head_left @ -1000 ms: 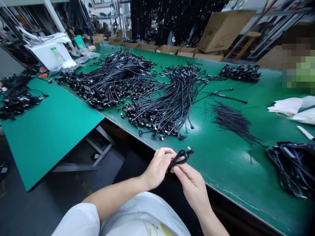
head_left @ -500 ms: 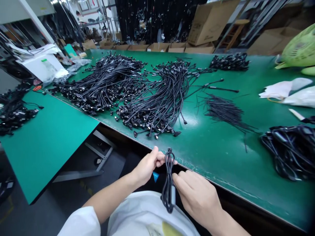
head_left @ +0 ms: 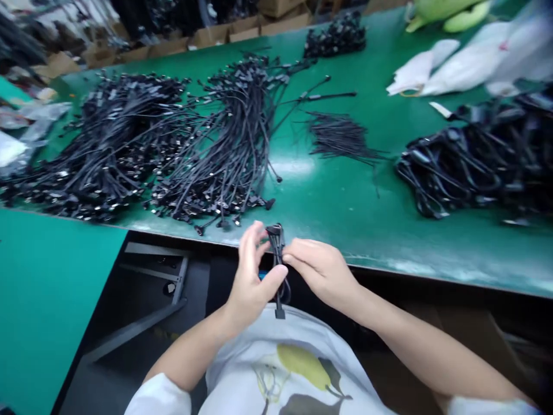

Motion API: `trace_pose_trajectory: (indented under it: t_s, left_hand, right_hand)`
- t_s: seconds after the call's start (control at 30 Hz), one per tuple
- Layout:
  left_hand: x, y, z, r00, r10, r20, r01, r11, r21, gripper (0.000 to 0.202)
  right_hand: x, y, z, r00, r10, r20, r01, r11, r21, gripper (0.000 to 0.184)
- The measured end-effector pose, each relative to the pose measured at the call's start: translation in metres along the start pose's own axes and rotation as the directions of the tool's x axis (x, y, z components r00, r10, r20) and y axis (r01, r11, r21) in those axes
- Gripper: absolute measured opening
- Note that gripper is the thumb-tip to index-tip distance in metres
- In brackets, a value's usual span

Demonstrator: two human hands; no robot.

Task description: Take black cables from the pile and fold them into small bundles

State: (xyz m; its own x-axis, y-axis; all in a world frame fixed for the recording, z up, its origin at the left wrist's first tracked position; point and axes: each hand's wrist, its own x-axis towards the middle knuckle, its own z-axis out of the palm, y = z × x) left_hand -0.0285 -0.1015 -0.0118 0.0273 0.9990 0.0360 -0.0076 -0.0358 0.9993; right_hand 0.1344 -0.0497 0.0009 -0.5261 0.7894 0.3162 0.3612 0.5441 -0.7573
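A coiled black cable [head_left: 277, 245] hangs upright between my hands, just in front of the table's edge, with a flat connector at its lower end. My left hand [head_left: 250, 282] is around its left side; the thumb lies across the front of the coil and the fingers curl at the back. On the other side, my right hand [head_left: 324, 268] pinches at the middle of the coil with thumb and index finger. Whether a thin tie is in that pinch is too small to tell. A pile of loose black cables [head_left: 233, 144] lies just beyond my hands.
Another cable pile [head_left: 112, 138] lies to the left. Thin black ties [head_left: 341, 135] are spread on the green table [head_left: 328, 207]. Coiled cables [head_left: 484, 155] are heaped at right, near white bags [head_left: 470, 57]. A black bundle [head_left: 334, 36] sits at the back. A lower green table [head_left: 47, 288] adjoins on the left.
The view has swung right and down. The coil has turned, so its connector now points down. My left hand has moved its thumb across the front, and my right fingers have come up against its side.
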Motion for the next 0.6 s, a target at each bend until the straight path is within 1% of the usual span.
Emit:
trace_pose_trajectory:
  t_s: [0.03, 0.07, 0.1, 0.13, 0.17, 0.2, 0.23, 0.27, 0.3, 0.33, 0.37, 0.4, 0.43, 0.47, 0.5, 0.53, 0.57, 0.6]
  left_hand:
    - [0.003, -0.001, 0.002, 0.999, 0.005, -0.034, -0.005, 1.000, -0.017, 0.077]
    - [0.005, -0.002, 0.003, 1.000, -0.002, -0.021, 0.001, 1.000, -0.023, 0.075]
    - [0.008, -0.002, 0.004, 0.999, -0.018, 0.031, 0.019, 1.000, -0.018, 0.069]
    - [0.010, -0.002, 0.005, 0.994, -0.039, 0.103, 0.039, 0.999, -0.003, 0.060]
    - [0.012, -0.001, 0.006, 0.984, -0.057, 0.168, 0.054, 0.998, 0.020, 0.051]
    - [0.014, 0.000, 0.006, 0.976, -0.070, 0.205, 0.062, 0.997, 0.045, 0.046]
    - [0.016, 0.001, 0.007, 0.975, -0.076, 0.207, 0.065, 0.996, 0.063, 0.043]
    - [0.019, 0.001, 0.008, 0.979, -0.084, 0.184, 0.074, 0.995, 0.063, 0.041]
    - [0.022, 0.002, 0.010, 0.983, -0.101, 0.153, 0.096, 0.995, 0.042, 0.039]
    - [0.025, 0.002, 0.011, 0.984, -0.126, 0.127, 0.127, 0.992, 0.003, 0.038]
    - [0.028, 0.001, 0.012, 0.984, -0.153, 0.091, 0.158, 0.986, -0.053, 0.036]
    - [0.032, -0.001, 0.014, 0.982, -0.179, 0.051, 0.184, 0.976, -0.115, 0.035]
    - [0.036, -0.003, 0.016, 0.978, -0.208, 0.013, 0.208, 0.963, -0.172, 0.035]
    - [0.039, -0.005, 0.018, 0.971, -0.237, -0.014, 0.229, 0.949, -0.216, 0.034]
    - [0.042, -0.008, 0.021, 0.964, -0.265, -0.024, 0.251, 0.937, -0.242, 0.034]
    - [0.044, -0.011, 0.023, 0.957, -0.291, -0.007, 0.280, 0.927, -0.250, 0.034]
    - [0.045, -0.014, 0.026, 0.949, -0.312, 0.035, 0.311, 0.919, -0.242, 0.035]
    - [0.045, -0.016, 0.030, 0.943, -0.322, 0.087, 0.333, 0.917, -0.221, 0.034]
  right_hand:
    - [0.001, 0.000, 0.000, 0.999, 0.027, -0.039, -0.025, 0.998, 0.056, 0.033]
    - [0.002, 0.001, 0.000, 0.996, 0.056, -0.074, -0.047, 0.993, 0.113, 0.034]
    - [0.002, 0.003, 0.001, 0.992, 0.090, -0.090, -0.073, 0.982, 0.174, 0.034]
    - [0.003, 0.005, 0.002, 0.989, 0.130, -0.077, -0.107, 0.963, 0.246, 0.036]
    - [0.003, 0.008, 0.003, 0.984, 0.175, -0.034, -0.154, 0.931, 0.329, 0.038]
    - [0.003, 0.012, 0.005, 0.975, 0.221, 0.037, -0.216, 0.881, 0.421, 0.042]
    - [0.002, 0.017, 0.006, 0.959, 0.257, 0.122, -0.283, 0.817, 0.502, 0.047]
    - [0.001, 0.021, 0.007, 0.939, 0.276, 0.208, -0.345, 0.758, 0.553, 0.052]
    - [-0.001, 0.024, 0.007, 0.919, 0.277, 0.280, -0.391, 0.727, 0.565, 0.055]
    - [-0.004, 0.027, 0.006, 0.907, 0.267, 0.326, -0.410, 0.733, 0.542, 0.055]
    - [-0.007, 0.028, 0.004, 0.908, 0.251, 0.336, -0.397, 0.773, 0.495, 0.054]
    - [-0.010, 0.029, 0.000, 0.922, 0.235, 0.310, -0.356, 0.828, 0.433, 0.051]
    - [-0.012, 0.028, -0.004, 0.943, 0.227, 0.242, -0.306, 0.878, 0.367, 0.046]
    - [-0.013, 0.028, -0.009, 0.963, 0.231, 0.139, -0.264, 0.913, 0.311, 0.040]
    - [-0.013, 0.028, -0.014, 0.971, 0.240, 0.004, -0.232, 0.934, 0.272, 0.034]
    - [-0.011, 0.028, -0.018, 0.961, 0.240, -0.133, -0.205, 0.950, 0.235, 0.031]
    - [-0.008, 0.030, -0.022, 0.945, 0.217, -0.246, -0.174, 0.967, 0.183, 0.036]
    - [-0.003, 0.034, -0.025, 0.935, 0.158, -0.318, -0.132, 0.986, 0.103, 0.043]
